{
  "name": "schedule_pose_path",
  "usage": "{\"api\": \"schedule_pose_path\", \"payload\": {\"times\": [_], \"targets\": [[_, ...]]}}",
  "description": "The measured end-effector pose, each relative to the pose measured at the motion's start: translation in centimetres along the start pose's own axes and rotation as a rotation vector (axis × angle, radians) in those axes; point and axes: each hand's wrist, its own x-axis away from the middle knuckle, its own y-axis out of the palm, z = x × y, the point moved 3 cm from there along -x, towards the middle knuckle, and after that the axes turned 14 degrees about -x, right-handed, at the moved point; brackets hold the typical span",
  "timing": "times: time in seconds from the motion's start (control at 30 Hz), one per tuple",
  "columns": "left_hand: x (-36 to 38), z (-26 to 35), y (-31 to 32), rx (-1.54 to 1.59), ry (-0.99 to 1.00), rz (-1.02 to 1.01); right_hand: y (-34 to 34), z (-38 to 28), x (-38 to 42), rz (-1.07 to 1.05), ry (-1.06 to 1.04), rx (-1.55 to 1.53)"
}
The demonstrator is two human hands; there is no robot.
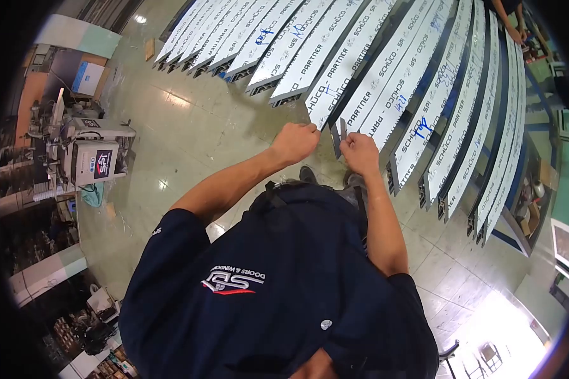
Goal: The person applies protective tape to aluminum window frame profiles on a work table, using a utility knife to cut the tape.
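My left hand (pixel 297 144) is closed, its fingertips against the cut corner of a white-filmed profile (pixel 325 95). Whatever it may pinch there is too small to make out. Just to its right, my right hand (pixel 360 153) is closed with thumb and fingers on a thin dark grey strip (pixel 336 140). That strip stands beside the slanted end of another white-filmed profile (pixel 385 95). Printed lettering and blue handwritten marks cover the film. Part of the strip is hidden by the fingers.
Several more long profiles (pixel 461 145) lie side by side on a dark blue rack (pixel 537 126), their angled ends facing me. Another person's hand (pixel 516 35) rests near the far right end. A grey machine (pixel 95 155) stands at the left on the tiled floor (pixel 145 139).
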Motion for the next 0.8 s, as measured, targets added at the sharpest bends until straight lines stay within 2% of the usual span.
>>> {"api": "schedule_pose_path", "payload": {"times": [0.1,0.4,0.5,0.6,0.7,0.8], "targets": [[-0.7,0.3,0.3,-0.069,0.051,0.058,0.1,0.1,-0.1,-0.002,0.013,0.001],[-3.1,1.1,-1.4,-0.166,0.187,-0.184,0.1,-0.1,0.1,0.016,0.015,0.044],[-3.6,0.7,-1.3,-0.203,0.279,-0.205,0.1,0.0,0.1,0.023,0.009,0.042],[-3.7,-0.1,-0.4,-0.148,0.289,-0.132,0.2,0.2,0.0,0.026,0.008,0.035],[-3.5,-1.1,0.2,-0.083,0.145,-0.043,0.2,0.1,0.1,0.031,0.006,0.025],[-2.5,-3.2,0.2,0.153,-0.176,0.127,0.0,0.0,0.3,0.036,0.004,0.009]]}}
